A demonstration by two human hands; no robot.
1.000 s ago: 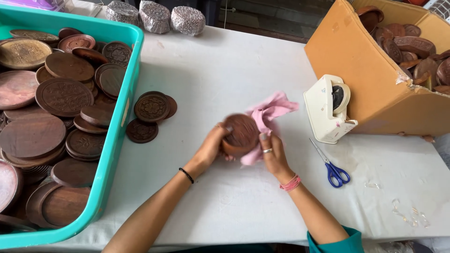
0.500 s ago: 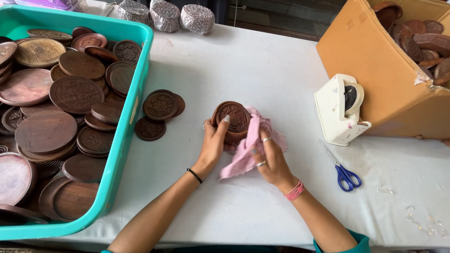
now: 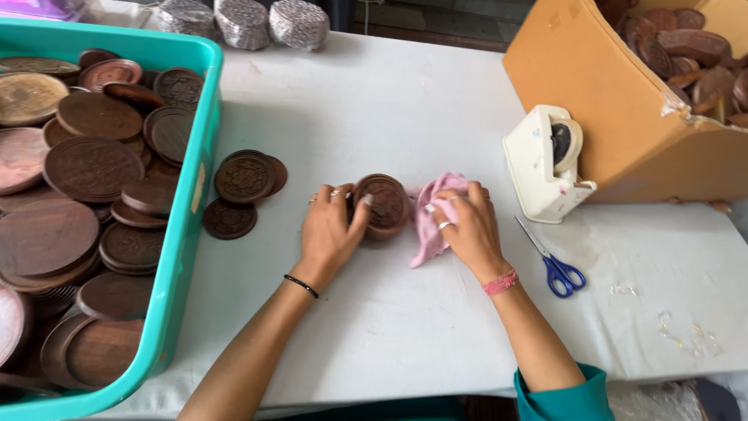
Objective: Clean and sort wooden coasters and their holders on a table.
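My left hand (image 3: pixel 331 230) grips a small stack of round carved wooden discs (image 3: pixel 384 205) standing on the white table (image 3: pixel 405 327), fingers wrapped around its left side. My right hand (image 3: pixel 466 226) holds a pink cloth (image 3: pixel 430 226) bunched against the right side of the stack. A thin black band is on my left wrist, a pink one on my right.
A teal bin (image 3: pixel 183 234) full of wooden discs fills the left. A few loose carved discs (image 3: pixel 243 181) lie beside it. A cream tape dispenser (image 3: pixel 548 161), blue scissors (image 3: pixel 555 265) and a cardboard box (image 3: pixel 623 117) of wooden pieces stand right. Wrapped bundles (image 3: pixel 243 21) sit at the back.
The disc stack has come down from my raised hands onto the table. The pink cloth has shifted from under the stack to its right side. The view has moved right.
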